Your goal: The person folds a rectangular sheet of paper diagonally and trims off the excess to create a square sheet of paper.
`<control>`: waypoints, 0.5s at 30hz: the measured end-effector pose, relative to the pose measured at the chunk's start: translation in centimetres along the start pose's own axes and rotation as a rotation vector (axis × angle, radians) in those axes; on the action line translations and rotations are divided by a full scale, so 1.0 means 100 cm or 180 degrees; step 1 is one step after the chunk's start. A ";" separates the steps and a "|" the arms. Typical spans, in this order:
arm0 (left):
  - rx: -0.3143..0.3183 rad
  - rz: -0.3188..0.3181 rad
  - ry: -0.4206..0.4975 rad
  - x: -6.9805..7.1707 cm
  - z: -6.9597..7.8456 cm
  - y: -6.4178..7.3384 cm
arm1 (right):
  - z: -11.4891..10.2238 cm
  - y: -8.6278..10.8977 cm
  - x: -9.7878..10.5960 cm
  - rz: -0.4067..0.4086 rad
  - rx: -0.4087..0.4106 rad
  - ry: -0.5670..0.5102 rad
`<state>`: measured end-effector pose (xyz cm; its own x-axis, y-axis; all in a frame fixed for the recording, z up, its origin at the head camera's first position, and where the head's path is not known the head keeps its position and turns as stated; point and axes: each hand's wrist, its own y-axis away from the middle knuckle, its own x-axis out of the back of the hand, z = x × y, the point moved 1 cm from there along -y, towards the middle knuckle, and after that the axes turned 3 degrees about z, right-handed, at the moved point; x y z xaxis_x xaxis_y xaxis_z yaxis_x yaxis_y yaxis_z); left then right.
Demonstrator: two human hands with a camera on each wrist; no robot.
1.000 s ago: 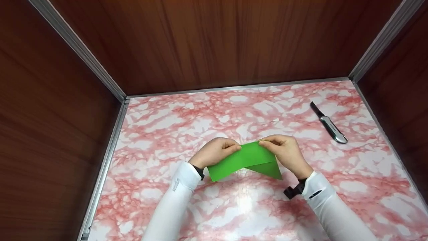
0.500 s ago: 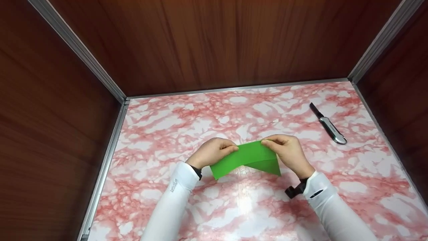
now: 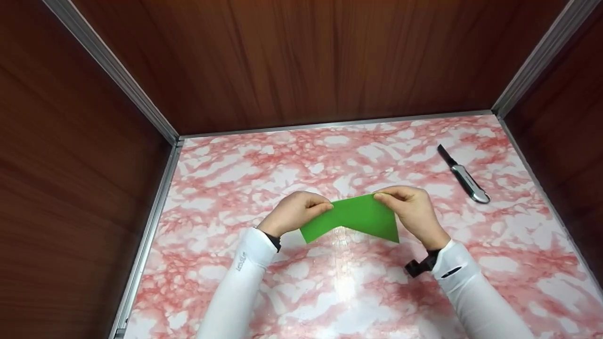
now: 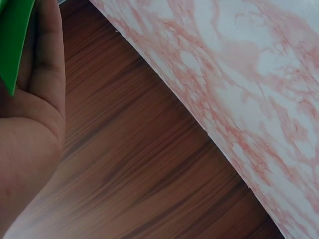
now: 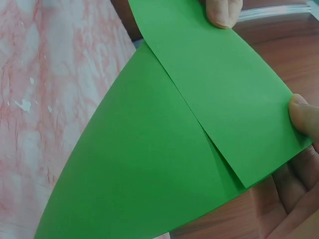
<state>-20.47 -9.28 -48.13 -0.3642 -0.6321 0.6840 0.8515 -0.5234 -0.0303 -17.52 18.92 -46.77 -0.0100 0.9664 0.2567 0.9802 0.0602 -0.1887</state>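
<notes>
Both hands hold a sheet of green paper [image 3: 360, 213] by its far edge, raised over the marbled table. The left hand [image 3: 296, 213] pinches that edge left of the middle, thumb on the near face. Further right, the right hand [image 3: 411, 212] pinches the same edge between thumb and fingers. In the right wrist view the paper [image 5: 129, 149] shows a folded-over strip [image 5: 214, 94] along the held edge, its lower part flaring outward. A green corner [image 4: 12, 55] lies against the palm in the left wrist view, where the left fingertips are out of frame.
A utility knife [image 3: 464, 176], black and silver, lies at the right on the red-and-white marbled table [image 3: 235, 169]. Dark wood panels [image 3: 301, 61] with metal edging stand at the back and both sides. Each wrist wears a black strap under a white sleeve.
The hands have moved slightly apart and a little away from the body. The paper's near side has tilted up, and its underside flap shows less distinctly in the head view. The knife stays put.
</notes>
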 end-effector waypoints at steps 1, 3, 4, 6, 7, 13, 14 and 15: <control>0.0020 -0.0004 0.0065 0.000 -0.001 0.001 | 0.000 0.000 0.001 0.0017 -0.0013 -0.0010; 0.0086 -0.0008 0.0200 0.002 -0.004 0.003 | 0.001 0.000 0.003 0.0072 -0.0044 -0.0034; 0.0115 -0.0012 0.0263 0.003 -0.005 0.004 | 0.002 0.000 0.004 0.0094 -0.0052 -0.0041; 0.0143 -0.0015 0.0339 0.005 -0.008 0.006 | 0.005 -0.001 0.006 0.0125 -0.0063 -0.0040; 0.0146 -0.0019 0.0364 0.005 -0.009 0.006 | 0.008 -0.001 0.007 0.0131 -0.0076 -0.0049; 0.0161 -0.0009 0.0458 0.006 -0.014 0.008 | 0.032 -0.006 0.011 0.0158 -0.0175 -0.0138; 0.0190 0.0007 0.0487 0.007 -0.014 0.008 | 0.034 -0.006 0.012 0.0176 -0.0182 -0.0148; 0.0214 0.0022 0.0509 0.007 -0.015 0.009 | 0.036 -0.006 0.013 0.0190 -0.0183 -0.0150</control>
<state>-20.54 -11.12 -48.78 -0.4090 -0.7213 0.5590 0.8756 -0.4826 0.0179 -18.84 21.03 -49.74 0.0410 0.9786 0.2014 0.9890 -0.0111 -0.1472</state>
